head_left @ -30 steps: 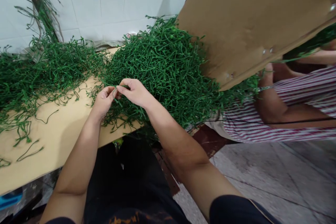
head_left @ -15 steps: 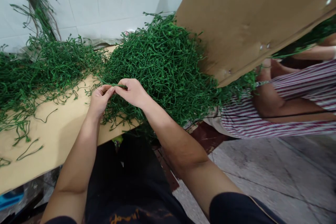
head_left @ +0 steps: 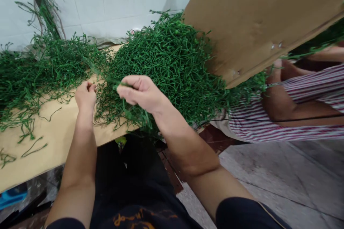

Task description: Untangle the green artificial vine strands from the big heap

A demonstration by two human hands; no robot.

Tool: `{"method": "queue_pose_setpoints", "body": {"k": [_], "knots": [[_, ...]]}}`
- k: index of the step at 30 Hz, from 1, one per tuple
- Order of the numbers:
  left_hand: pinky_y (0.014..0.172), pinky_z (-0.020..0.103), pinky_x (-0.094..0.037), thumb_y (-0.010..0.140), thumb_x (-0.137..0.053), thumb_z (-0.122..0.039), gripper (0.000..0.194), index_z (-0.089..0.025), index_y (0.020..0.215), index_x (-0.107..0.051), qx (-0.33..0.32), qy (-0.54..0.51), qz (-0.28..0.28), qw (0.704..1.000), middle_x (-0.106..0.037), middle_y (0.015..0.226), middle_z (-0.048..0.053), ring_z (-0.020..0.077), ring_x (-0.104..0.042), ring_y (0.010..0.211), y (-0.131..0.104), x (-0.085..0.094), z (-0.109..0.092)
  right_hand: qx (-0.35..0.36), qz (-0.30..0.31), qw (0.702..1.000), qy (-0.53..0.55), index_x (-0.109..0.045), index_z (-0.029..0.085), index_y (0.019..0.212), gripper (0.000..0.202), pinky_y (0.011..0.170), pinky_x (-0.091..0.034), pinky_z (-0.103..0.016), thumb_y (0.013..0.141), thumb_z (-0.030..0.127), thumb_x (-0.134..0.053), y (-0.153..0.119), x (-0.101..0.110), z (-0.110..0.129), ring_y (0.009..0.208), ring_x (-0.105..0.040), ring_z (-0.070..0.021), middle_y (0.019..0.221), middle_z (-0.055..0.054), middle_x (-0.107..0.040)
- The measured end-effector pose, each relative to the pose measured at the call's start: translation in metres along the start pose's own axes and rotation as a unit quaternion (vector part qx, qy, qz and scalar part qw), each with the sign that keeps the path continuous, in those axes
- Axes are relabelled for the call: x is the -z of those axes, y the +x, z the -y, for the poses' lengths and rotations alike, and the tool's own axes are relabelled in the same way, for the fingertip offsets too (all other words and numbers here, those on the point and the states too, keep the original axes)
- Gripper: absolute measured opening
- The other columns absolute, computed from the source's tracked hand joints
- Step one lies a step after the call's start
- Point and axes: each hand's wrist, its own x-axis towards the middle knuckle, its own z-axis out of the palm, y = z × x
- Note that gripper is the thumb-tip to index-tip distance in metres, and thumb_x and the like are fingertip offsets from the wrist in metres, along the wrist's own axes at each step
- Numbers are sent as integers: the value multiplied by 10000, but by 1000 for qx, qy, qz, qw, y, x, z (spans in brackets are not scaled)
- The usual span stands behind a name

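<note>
My right hand (head_left: 138, 91) is closed on a thin green plastic stem (head_left: 126, 85), in front of a large heap of tangled green stems (head_left: 166, 61) with small knobby tips. Blurred green strands hang below that hand. To the left, my left hand (head_left: 86, 93) has its fingers curled together above the tan board, at the edge of the second pile (head_left: 59, 61); anything in its fingers is hidden. A faint green blur (head_left: 92, 66) shows just above it.
A large tan panel (head_left: 242, 25) leans at the right of the heap. Another person in striped clothing (head_left: 309, 103) sits beyond it. Loose stems (head_left: 34, 148) lie on the tan board (head_left: 61, 143). A white tiled wall (head_left: 115, 0) stands behind, with a dark upright piece (head_left: 40, 3) against it.
My hands were together at the fingertips and are now apart. The left moved left toward the second pile; the right stays near the heap, with the stem in it.
</note>
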Motion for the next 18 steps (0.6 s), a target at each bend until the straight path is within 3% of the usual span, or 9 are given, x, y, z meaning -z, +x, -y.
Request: {"method": "queue_pose_setpoints", "body": {"k": [4, 7, 10, 12, 15, 18], "knots": [[687, 278, -423, 694, -628, -268, 160, -168, 819, -625, 8, 8, -17, 1000, -641, 758, 18, 137, -548, 664, 0, 3, 1, -51, -107, 993, 28, -464, 182, 653, 426, 362, -134, -196, 712, 575, -615, 20, 10, 3, 380, -158, -12, 447, 103, -230], [788, 309, -441, 671, -652, -191, 313, -125, 976, -622, -8, 20, -40, 999, -636, 991, 84, 175, -578, 842, 1, 5, -2, -81, -151, 985, 23, -483, 167, 678, 435, 350, -112, -200, 766, 588, -547, 34, 19, 2, 373, -146, -8, 467, 90, -285], [858, 326, -434, 727, -608, -163, 301, -86, 1018, -615, -28, -8, -47, 998, -615, 1081, 118, 194, -567, 947, -5, 10, -18, -80, -171, 982, 28, -483, 166, 691, 434, 353, -112, -197, 805, 585, -492, 38, 25, 8, 371, -146, -8, 483, 84, -302], [862, 327, -445, 787, -564, -235, 266, -94, 1005, -624, -41, -66, 13, 997, -644, 1035, 107, 187, -585, 934, -17, 8, -38, -67, -171, 982, 40, -476, 171, 704, 428, 361, -124, -193, 822, 582, -464, 37, 26, 13, 374, -149, -11, 492, 86, -288], [863, 320, -456, 804, -555, -360, 317, -124, 1003, -629, -76, -151, 165, 972, -671, 1005, 88, 188, -604, 949, -40, -5, -71, -55, -165, 983, 58, -453, 178, 710, 443, 373, -137, -190, 834, 602, -414, 35, 22, 20, 382, -142, -16, 499, 92, -256], [794, 298, -463, 777, -596, -345, 306, -138, 1000, -626, -95, -181, 261, 943, -676, 903, 55, 175, -612, 852, -56, -23, -91, -45, -167, 983, 61, -434, 184, 710, 464, 380, -143, -192, 826, 631, -387, 35, 19, 22, 389, -136, -20, 504, 96, -217]]}}
